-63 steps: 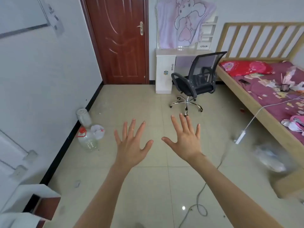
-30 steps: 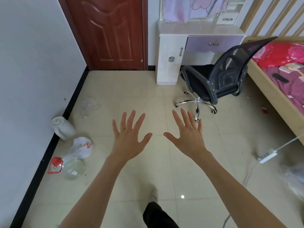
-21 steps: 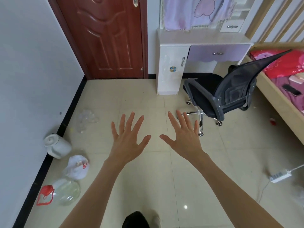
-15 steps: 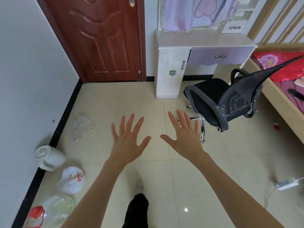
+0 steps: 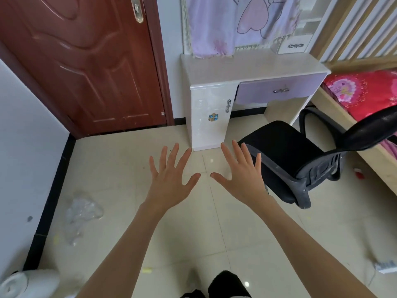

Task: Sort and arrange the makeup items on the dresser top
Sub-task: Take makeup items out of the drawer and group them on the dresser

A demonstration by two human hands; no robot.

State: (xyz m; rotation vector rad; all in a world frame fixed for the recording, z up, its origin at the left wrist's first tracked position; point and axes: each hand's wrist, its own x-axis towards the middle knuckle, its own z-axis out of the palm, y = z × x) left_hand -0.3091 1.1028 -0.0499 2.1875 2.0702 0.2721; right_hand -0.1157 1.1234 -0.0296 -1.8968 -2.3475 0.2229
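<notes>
Left hand (image 5: 169, 181) and right hand (image 5: 242, 179): both grips released, fingers spread, nothing held, raised side by side above the floor (image 5: 120, 168). Bench (image 5: 247, 67): a white dresser with a lilac drawer (image 5: 279, 91), seen nearer and larger than half a second ago; no makeup items can be made out on its top. Black chair (image 5: 285, 151): at the bench's front right corner, now closer to the right hand.

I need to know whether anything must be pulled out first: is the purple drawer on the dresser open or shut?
Shut. The purple drawer has its front flush under the dresser top, with no gap showing.
</notes>
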